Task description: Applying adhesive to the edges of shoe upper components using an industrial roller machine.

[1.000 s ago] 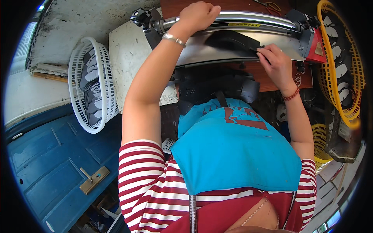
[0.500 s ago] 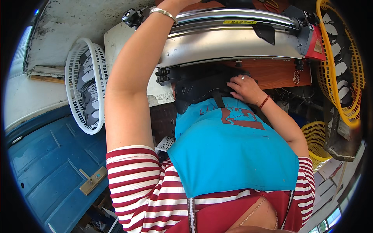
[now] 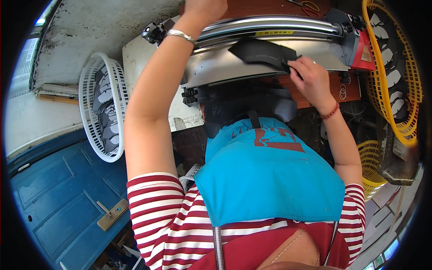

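Roughly lengthwise beside roller (image 3: 270, 22): 1 black piece (image 3: 261, 54), right end pinched in right hand (image 3: 311, 80); left hand (image 3: 206, 9) farther, grip unclear.

One head-worn fisheye looks steeply down over apron (image 3: 270, 180) and machine (image 3: 270, 21).

We see a red-brown wooden tabletop (image 3: 261, 8), with a roller machine (image 3: 274, 22) standing across it. Beyond the machine we find scissors (image 3: 303, 4) lying on the wood; on the near side, toward the right, thin pale loops (image 3: 343, 92). Leftward, we have a scuffed white top (image 3: 141, 54).
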A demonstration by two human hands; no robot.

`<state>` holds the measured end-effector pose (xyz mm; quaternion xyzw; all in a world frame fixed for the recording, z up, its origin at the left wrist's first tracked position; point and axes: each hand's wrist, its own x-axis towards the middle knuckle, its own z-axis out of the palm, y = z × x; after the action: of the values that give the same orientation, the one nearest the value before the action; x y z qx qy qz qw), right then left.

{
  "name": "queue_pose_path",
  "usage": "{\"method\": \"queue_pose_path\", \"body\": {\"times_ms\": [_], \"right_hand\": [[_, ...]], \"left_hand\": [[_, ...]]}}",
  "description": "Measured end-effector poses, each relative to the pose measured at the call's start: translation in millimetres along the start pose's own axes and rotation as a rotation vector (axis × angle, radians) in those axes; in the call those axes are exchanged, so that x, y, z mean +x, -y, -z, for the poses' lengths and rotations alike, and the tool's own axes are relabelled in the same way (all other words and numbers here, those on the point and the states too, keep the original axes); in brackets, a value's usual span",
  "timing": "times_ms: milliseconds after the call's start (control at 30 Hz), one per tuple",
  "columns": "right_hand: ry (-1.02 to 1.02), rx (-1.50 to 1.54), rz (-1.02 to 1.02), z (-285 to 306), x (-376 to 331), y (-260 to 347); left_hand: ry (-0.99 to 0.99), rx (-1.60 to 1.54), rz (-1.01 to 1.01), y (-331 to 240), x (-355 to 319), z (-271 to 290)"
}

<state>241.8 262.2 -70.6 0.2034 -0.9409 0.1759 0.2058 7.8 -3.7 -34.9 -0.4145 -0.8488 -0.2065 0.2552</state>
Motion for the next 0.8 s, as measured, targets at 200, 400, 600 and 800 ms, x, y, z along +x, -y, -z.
{"method": "queue_pose_path", "body": {"times_ms": [200, 400, 600, 800], "right_hand": [[-0.18, 0.067, 0.159, -39, 9, 10], [0.492, 0.308, 0.263, -86, -60, 40], [0.542, 0.211, 0.256, -95, -65, 40], [0.471, 0.325, 0.312, -108, -86, 28]], "left_hand": [[0.698, -0.204, 0.444, 20, -14, -45], [0.379, -0.462, 0.632, -10, 14, -10], [0.072, -0.74, 0.86, 1, 25, 3], [-0.078, -0.784, 0.923, -17, 31, 44]]}}
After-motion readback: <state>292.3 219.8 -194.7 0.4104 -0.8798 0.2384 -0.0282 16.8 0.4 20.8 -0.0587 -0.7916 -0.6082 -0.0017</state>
